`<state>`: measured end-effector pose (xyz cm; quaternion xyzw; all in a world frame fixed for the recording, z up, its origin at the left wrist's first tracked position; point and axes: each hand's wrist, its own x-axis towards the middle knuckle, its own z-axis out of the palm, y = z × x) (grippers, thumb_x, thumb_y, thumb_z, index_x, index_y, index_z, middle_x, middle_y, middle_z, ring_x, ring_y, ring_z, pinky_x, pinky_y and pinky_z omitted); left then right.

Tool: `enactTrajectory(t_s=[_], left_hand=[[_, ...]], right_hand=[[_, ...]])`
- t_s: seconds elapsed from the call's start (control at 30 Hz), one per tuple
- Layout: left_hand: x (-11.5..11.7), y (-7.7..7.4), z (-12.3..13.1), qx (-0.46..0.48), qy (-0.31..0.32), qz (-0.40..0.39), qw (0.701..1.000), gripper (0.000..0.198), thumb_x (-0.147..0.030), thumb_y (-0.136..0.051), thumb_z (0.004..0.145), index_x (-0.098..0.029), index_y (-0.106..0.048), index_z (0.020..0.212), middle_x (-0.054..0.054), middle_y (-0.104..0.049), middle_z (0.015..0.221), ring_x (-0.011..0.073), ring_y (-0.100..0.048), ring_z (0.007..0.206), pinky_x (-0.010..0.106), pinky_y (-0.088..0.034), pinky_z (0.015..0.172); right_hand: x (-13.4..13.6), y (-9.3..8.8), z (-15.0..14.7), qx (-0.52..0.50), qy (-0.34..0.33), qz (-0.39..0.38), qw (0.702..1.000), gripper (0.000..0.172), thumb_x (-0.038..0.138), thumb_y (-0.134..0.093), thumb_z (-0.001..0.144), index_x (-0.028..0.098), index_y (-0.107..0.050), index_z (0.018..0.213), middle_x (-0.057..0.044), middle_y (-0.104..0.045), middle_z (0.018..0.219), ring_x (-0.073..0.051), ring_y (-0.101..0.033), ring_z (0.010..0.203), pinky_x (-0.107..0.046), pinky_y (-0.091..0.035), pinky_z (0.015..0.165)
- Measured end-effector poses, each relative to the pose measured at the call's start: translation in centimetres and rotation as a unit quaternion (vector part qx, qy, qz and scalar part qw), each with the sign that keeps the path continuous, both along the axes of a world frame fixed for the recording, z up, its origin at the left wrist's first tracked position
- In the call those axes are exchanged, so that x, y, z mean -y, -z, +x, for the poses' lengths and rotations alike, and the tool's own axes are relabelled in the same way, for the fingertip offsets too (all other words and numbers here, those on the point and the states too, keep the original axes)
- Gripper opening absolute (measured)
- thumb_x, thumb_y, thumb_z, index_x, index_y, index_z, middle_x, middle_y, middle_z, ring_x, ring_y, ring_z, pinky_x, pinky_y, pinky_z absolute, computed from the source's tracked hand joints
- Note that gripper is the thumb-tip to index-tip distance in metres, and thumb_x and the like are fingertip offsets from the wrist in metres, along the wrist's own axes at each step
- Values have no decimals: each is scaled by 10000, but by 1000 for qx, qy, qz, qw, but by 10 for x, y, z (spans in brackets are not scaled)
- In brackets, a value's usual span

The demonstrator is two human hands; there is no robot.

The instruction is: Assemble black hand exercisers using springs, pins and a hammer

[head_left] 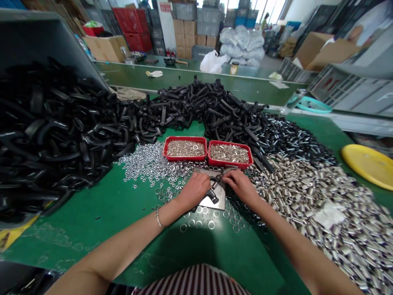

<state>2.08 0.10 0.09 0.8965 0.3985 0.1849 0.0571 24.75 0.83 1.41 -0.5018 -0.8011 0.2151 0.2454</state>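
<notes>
My left hand [196, 189] is closed around a black curved plastic part [212, 196] with a hooked shape, held over a small metal plate [220, 201] on the bench. Just to the right, my right hand [240, 185] has its fingers pinched together close to the metal end of that part. What sits between the right fingertips is too small and covered to name. Thin metal rings [199, 224] lie scattered in front of the plate. Behind my hands stand two red trays: the left tray [163, 152] and the right tray [251, 159] hold tiny metal pieces.
Black plastic parts [215, 102] are heaped behind the trays and spill from a grey bin [58, 24] at left. Small nuts [144, 162] spread left of the trays. Metal sleeves [301, 192] and dark bolts [301, 135] cover the right side, near a yellow lid [368, 164].
</notes>
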Motion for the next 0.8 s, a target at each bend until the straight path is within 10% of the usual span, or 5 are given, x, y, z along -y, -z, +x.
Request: enactTrajectory(t_s=[0.57, 0.8], left_hand=[[18, -2, -10, 52, 1, -58, 997, 250, -301, -423, 1012, -173, -628, 1079, 102, -634, 1093, 251, -563, 1049, 444, -439, 969], [29, -4, -24, 67, 16, -97, 993, 396, -306, -556, 951, -214, -526, 1336, 103, -572, 1344, 277, -507, 1229, 474, -411, 1047]], right_hand=[[5, -7, -29, 287, -68, 124, 947, 198, 184, -483, 978, 155, -668, 915, -134, -682, 834, -295, -547, 881, -392, -416, 763], [25, -16, 20, 330, 82, 103, 935, 266, 422, -643, 896, 160, -607, 930, -160, -645, 918, -323, -551, 902, -404, -443, 741]])
